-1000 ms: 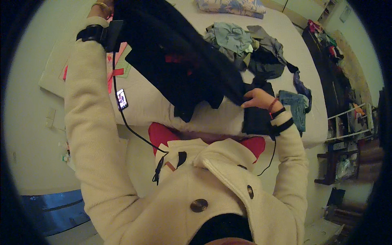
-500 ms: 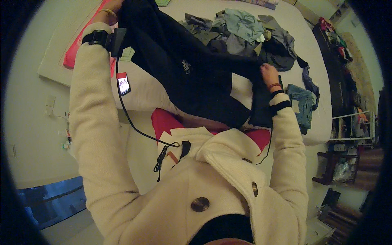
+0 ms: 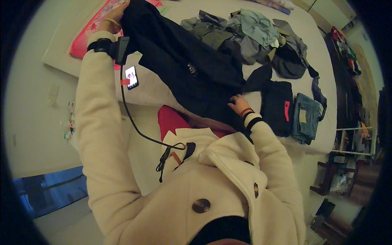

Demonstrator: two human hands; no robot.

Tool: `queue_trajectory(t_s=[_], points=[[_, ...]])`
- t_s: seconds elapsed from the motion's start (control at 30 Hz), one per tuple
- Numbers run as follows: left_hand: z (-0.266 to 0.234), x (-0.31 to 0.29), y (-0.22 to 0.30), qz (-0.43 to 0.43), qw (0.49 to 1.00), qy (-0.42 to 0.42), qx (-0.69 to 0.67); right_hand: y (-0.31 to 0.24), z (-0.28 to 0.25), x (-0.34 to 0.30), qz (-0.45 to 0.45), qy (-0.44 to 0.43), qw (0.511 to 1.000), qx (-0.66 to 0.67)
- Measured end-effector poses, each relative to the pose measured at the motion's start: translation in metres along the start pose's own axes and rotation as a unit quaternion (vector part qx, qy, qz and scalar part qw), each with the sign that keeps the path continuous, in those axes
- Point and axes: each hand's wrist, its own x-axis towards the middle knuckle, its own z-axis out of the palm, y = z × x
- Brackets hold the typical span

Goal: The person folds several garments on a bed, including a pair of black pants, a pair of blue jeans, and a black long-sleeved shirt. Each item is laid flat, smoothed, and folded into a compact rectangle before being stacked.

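Note:
A large black garment (image 3: pixel 183 65) with a small white emblem stretches across the bed from the upper left toward my lap; its exact kind is not plain. My left hand (image 3: pixel 115 17), at the far left, is closed on its upper end, and the fingertips are partly hidden. Near the bed's front edge, my right hand (image 3: pixel 238 105) pinches the lower part of the cloth. A dark flap (image 3: pixel 258 78) lies spread beyond that hand. To its right sit a folded black garment (image 3: pixel 275 108) with a red patch and folded blue jeans (image 3: pixel 306 118).
A heap of grey and olive clothes (image 3: pixel 249 36) covers the far side of the bed (image 3: pixel 151 92). A lit phone (image 3: pixel 131 77) lies below my left wrist, near a pink patterned cloth (image 3: pixel 92 34). A black cable (image 3: pixel 132 126) hangs from the wrist device. A white rack (image 3: pixel 355 139) stands at right.
My right hand has moved left and nearer, drawing the black garment's right part inward. The folded black garment with the red patch is now uncovered. My left hand keeps its hold.

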Motion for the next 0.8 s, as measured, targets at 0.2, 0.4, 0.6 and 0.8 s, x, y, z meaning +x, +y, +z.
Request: queue_trajectory(t_s=[0.2, 0.4, 0.6, 0.8], points=[[-0.002, 0.010, 0.000, 0.009, 1.000, 0.002, -0.004, 0.038, 0.012, -0.004, 0.173, 0.003, 0.983, -0.059], [-0.020, 0.038, -0.032, 0.010, 1.000, -0.001, -0.020, 0.054, -0.015, -0.015, 0.050, -0.150, 0.987, -0.018], [-0.037, 0.041, -0.061, 0.029, 0.989, 0.110, -0.098, 0.064, -0.072, 0.022, 0.028, 0.005, 0.987, -0.160], [-0.040, 0.023, -0.060, 0.035, 0.987, 0.048, -0.150, 0.032, -0.056, 0.073, -0.186, -0.020, 0.969, -0.160]])
